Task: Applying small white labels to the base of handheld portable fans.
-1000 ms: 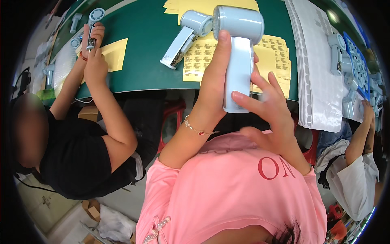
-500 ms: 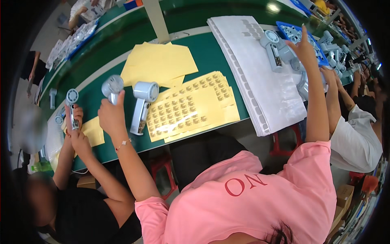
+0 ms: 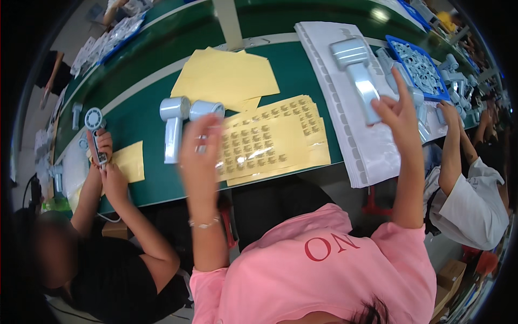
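My left hand (image 3: 200, 146), smeared by motion, is over the handle of a pale blue handheld fan (image 3: 207, 109) on the green table. Its grip is unclear. Just left of it lies another handheld fan (image 3: 172, 127), apart from the hand. On the white sheets at right, a third handheld fan (image 3: 357, 75) lies with its head toward the far side. My right hand (image 3: 400, 116) is beside the end of that fan's handle, thumb at its edge. The fingers are spread, index stretched out. Yellow sheets of small dark stickers (image 3: 253, 146) lie between my hands.
Plain yellow sheets (image 3: 224, 78) lie behind the sticker sheets. A blue tray (image 3: 443, 86) of small parts and several fans stand at right. At left a co-worker's hands (image 3: 103, 144) hold a handheld fan (image 3: 94, 121); another person in white (image 3: 469, 200) sits at right.
The fan formerly in my left hand now lies on the table, and that hand has moved right to the neighbouring fan. My right hand has lowered; the fan beside it now lies turned differently.
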`<action>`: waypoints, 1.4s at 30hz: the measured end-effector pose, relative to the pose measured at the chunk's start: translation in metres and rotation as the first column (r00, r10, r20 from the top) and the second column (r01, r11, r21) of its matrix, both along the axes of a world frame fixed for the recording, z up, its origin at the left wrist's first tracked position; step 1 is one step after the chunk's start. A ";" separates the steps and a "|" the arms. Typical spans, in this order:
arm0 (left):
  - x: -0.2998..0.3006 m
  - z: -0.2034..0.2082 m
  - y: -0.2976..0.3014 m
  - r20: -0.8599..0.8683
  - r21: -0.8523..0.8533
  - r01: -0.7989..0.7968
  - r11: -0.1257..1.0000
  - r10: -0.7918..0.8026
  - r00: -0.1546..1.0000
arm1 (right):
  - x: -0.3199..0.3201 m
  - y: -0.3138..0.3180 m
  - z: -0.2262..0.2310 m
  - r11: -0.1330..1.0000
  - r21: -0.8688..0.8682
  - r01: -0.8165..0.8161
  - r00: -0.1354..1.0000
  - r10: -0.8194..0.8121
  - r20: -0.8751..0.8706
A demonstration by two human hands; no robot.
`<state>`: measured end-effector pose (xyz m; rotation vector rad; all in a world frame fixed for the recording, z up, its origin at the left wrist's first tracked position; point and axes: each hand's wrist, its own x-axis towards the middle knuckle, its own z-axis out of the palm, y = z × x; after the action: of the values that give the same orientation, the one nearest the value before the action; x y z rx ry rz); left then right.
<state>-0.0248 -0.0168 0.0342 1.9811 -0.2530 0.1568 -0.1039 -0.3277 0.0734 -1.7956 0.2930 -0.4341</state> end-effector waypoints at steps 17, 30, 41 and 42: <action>-0.011 -0.033 -0.025 -0.200 -0.579 -0.053 0.814 -0.078 0.977 | 0.014 0.106 -0.081 0.966 -0.259 -0.020 0.999 0.026 0.021; -0.022 -0.035 -0.051 -0.088 0.076 0.128 0.989 -0.121 0.989 | 0.000 0.122 -0.082 0.906 -0.385 -0.174 0.983 0.140 -0.116; -0.027 -0.033 -0.055 -0.099 0.262 0.109 0.959 -0.086 0.991 | 0.003 0.124 -0.090 0.780 -0.582 -0.230 0.973 0.206 -0.108; -0.027 -0.033 -0.055 -0.097 0.261 0.108 0.959 -0.085 0.992 | 0.000 0.122 -0.092 0.809 -0.543 -0.225 0.973 0.219 -0.077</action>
<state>-0.0518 -0.0717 0.0014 2.2309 -0.3293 -0.0269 -0.1043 -0.2055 -0.0183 -2.3672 -0.0530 -0.3605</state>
